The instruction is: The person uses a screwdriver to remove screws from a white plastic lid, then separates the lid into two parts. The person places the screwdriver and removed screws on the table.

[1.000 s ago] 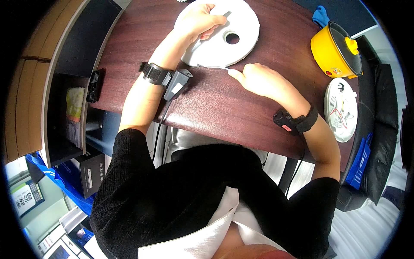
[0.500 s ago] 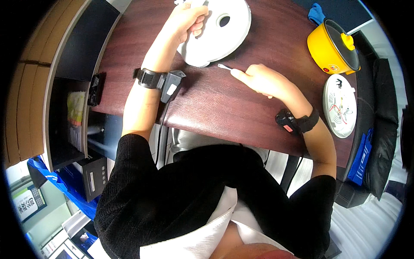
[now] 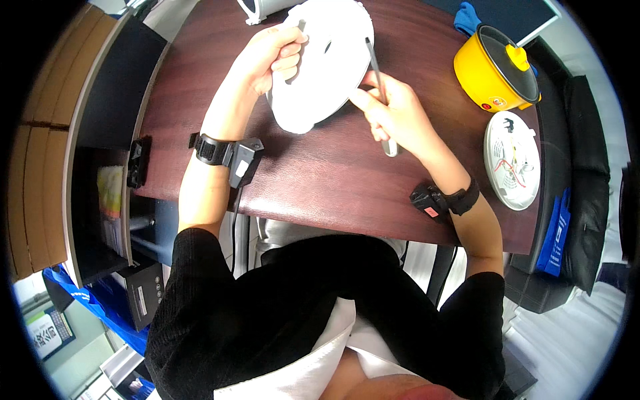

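A round white disc [image 3: 320,87] with a small hole near its middle is held up over the far side of the table, tilted. My left hand [image 3: 267,57] is closed on its left side, thumb on top and fingers curled. Just off the disc's right edge, my right hand [image 3: 393,110] is closed around a slim, long grey tool [image 3: 375,63]. One end of the tool points away beside the disc's rim and the other sticks out below my fingers. Its exact kind is unclear.
A yellow electric pot [image 3: 490,73] with a dark lid stands at the far right, a blue cloth [image 3: 467,19] behind it. Nearer lies a white round tray [image 3: 497,160] with wires. A white cylindrical part [image 3: 263,8] sits at the far edge. Shelving [image 3: 100,160] borders the table's left.
The disc has tilted and come nearer and left with my left hand. My right hand has turned the tool upright and brought it up beside the disc's right edge.
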A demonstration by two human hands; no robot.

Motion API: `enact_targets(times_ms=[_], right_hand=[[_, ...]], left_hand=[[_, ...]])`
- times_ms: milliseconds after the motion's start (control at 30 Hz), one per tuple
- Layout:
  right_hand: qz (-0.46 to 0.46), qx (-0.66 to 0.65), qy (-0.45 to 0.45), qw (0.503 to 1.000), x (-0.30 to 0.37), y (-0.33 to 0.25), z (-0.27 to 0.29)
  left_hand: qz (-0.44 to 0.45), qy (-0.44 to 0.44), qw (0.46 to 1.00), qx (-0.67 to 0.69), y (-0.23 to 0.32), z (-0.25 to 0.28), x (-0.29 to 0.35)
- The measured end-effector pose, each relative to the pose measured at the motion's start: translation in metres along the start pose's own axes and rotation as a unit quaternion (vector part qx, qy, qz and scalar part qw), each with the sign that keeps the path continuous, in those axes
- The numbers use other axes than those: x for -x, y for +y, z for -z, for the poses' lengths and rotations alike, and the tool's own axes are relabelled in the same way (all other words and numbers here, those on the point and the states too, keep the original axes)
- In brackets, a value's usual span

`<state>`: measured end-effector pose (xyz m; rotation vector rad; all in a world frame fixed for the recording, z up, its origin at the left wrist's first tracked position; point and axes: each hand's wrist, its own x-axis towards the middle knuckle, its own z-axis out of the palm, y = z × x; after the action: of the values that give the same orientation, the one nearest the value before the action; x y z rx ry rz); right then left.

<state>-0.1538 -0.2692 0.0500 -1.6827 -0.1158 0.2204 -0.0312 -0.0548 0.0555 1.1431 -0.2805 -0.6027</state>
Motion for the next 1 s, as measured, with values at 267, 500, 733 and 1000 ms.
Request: enact_targets(times_ms=[267,500,733,1000], right_hand=[[0.033,-0.076,-0.110,0.991,-0.003,-0.008,0.012],[0.068,-0.063,-0.100,0.991,0.000,-0.007,0.015],[0.094,0.012,-0.043,0.995,0.000,-0.011,0.013],[0.090,0.009,-0.086,0.992,0.003,-0.010,0.006]], left_hand=[[0.061,-0.079,0.989,0.113,-0.005,0.002,-0.005],[0.067,-0.103,0.985,0.118,-0.009,-0.003,-0.004],[0.070,-0.116,0.978,0.158,-0.009,0.002,-0.006],[0.064,-0.143,0.971,0.181,-0.012,0.000,-0.008]])
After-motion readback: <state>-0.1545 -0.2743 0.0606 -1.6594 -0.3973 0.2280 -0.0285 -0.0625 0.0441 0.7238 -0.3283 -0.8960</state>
